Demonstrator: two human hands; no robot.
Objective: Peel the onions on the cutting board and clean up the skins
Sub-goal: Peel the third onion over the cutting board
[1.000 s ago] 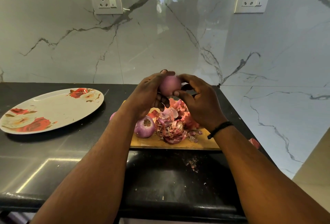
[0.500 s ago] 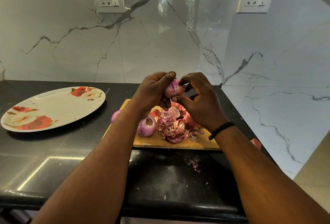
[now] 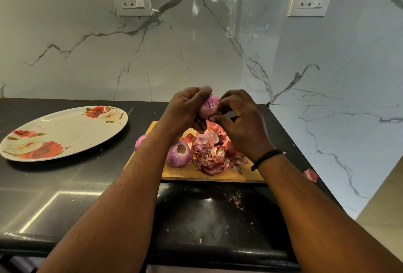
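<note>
Black counter [image 3: 65,190] runs under a marble wall; its right end meets the side wall, its front edge is nearest the camera. A flowered plate [image 3: 65,133] is set near the counter's back left, holding nothing that can be seen. The wooden cutting board [image 3: 209,175] is placed toward the counter's back right corner, its right edge close to the side wall.

The held onion [image 3: 209,106] is kept above the board's back part, gripped by the curled fingers of the left hand [image 3: 185,111]. The right hand [image 3: 242,126] is pinched on the onion's lower side, thumb and fingertip together, seemingly on a strip of skin. Compared with a second ago the onion has been turned: a smooth pink face was shown then, striped purple layers are shown now. Judged: peeling of this onion is partly done.

A peeled-looking onion [image 3: 178,154] is lying near the board's front left, just beside the skin pile [image 3: 211,155] at the board's middle. Another onion [image 3: 140,139] is half hidden behind the left forearm at the board's left edge. One stray skin [image 3: 310,174] is lying by the counter's right edge, and crumbs [image 3: 236,199] are scattered in front of the board, so cleanup is not started.

Open room: between board and plate, and along the front edge. Little room is left on the right.
</note>
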